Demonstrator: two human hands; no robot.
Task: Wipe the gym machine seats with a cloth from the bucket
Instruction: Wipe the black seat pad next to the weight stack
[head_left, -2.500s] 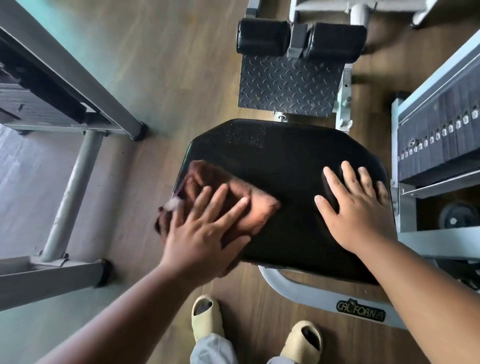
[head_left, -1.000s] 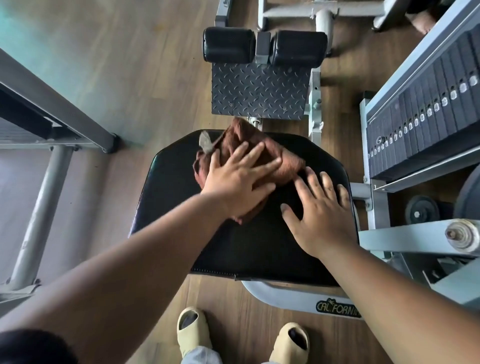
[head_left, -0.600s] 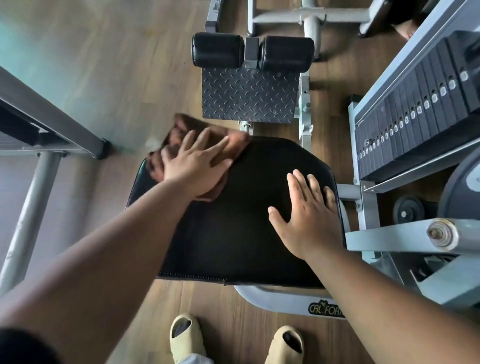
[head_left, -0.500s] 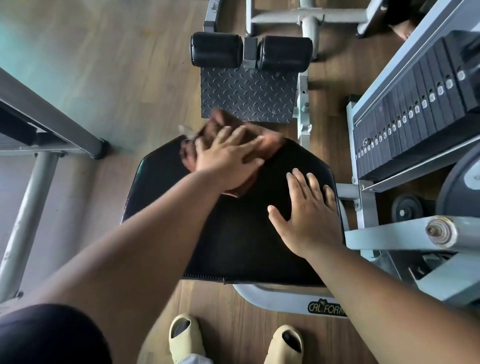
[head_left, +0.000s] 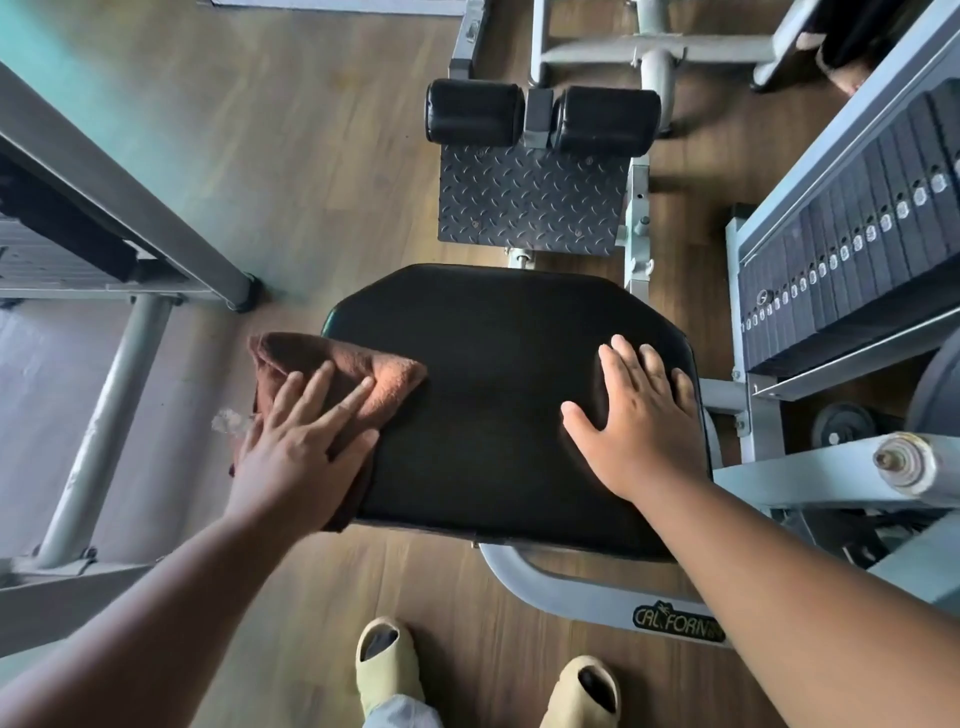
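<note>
Your left hand (head_left: 298, 457) lies flat with its fingers spread, the grip no pinch at all but a straight-fingered press down on the brown cloth (head_left: 363, 376). That cloth sits bunched at the left edge of the black seat (head_left: 498, 395), part of it draped over the side past the padding. Your right hand (head_left: 641, 426) rests palm down on the right side of the same seat, fingers straight and slightly fanned, holding nothing, well apart from the cloth. Beyond the seat's far edge stands a diamond-plate footplate (head_left: 530, 202), with two black roller pads (head_left: 540, 114) side by side above it. A weight stack (head_left: 852, 234) runs along your right, grey frame tubes (head_left: 111, 410) cross on your left, and your two pale slippers (head_left: 387, 660) stand on the wood floor (head_left: 311, 171) below the seat's near edge.
</note>
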